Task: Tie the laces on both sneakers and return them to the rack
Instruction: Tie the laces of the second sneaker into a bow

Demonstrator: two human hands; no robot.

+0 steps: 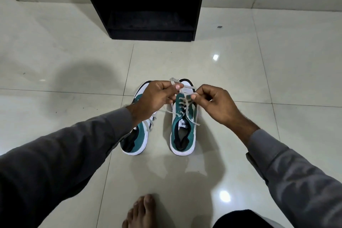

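Seen from above, looking down at a pale tiled floor. From the lower left of the frame a grey-sleeved arm runs up to the person's left hand, just left of centre, its fingers curled and its thumb and forefinger pinching a loop of white lace. Under that wrist lies the left sneaker, teal and white with a white sole, toe pointing to the top of the frame; much of its front is hidden by the hand, and its lace ends lie loose over the side. Just beside it, at centre, sits the right sneaker, of the same colours and parallel to the first, with a narrow strip of floor between the two. The lace held in both hands rises from the upper eyelets of this shoe, and loose ends trail to either side over its tongue. Right of centre the right hand, likewise closed, pinches another part of the same lace between thumb and forefinger. At upper centre, well apart from the shoes, stands a black rack with dark open shelves, against the wall. At bottom centre, a bare foot rests on the tiles.
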